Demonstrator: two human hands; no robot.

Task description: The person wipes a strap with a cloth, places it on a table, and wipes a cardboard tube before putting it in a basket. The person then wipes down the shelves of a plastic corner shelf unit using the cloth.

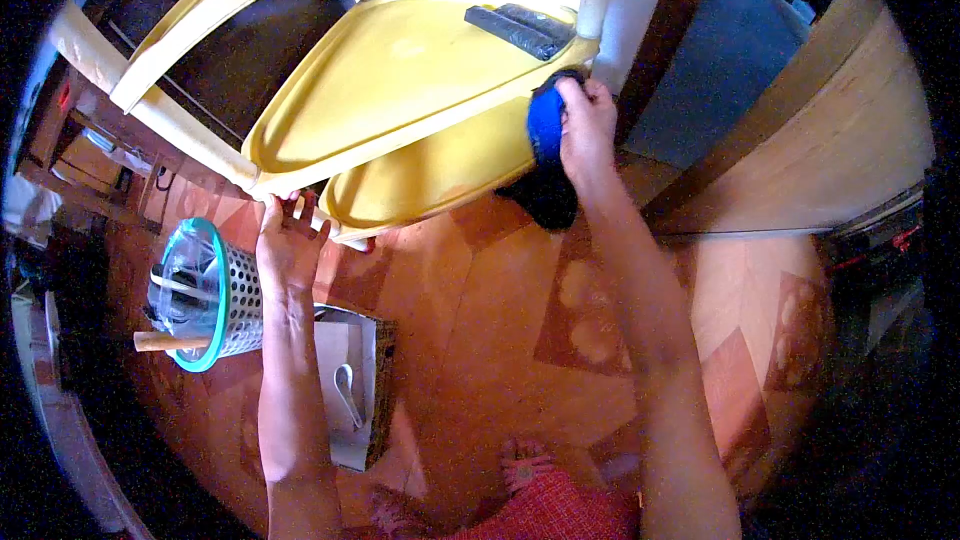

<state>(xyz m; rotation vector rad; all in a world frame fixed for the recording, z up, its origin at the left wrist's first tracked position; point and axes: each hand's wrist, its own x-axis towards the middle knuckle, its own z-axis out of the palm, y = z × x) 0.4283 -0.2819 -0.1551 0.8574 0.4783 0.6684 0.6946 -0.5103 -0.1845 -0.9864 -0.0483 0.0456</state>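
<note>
A yellow corner shelf rack (400, 60) with several tiers and pale posts fills the upper middle. My left hand (290, 240) is at its front post, below the corner of the middle tier, with fingers curled around the post. In my right hand (588, 130) is a blue and black cloth (546, 125), bunched up against the right edge of the tiers. Its black part hangs below the lower tier. On the middle tier, near the back right post, lies a dark, flat-sided object (520, 30) whose kind I cannot make out.
A white perforated bin (240, 305) with a turquoise rim and plastic liner stands left of my left forearm. Beside it is a paper bag (375, 380) with a white strap. A wooden door (800, 160) is at right. My feet are on the patterned floor (470, 340).
</note>
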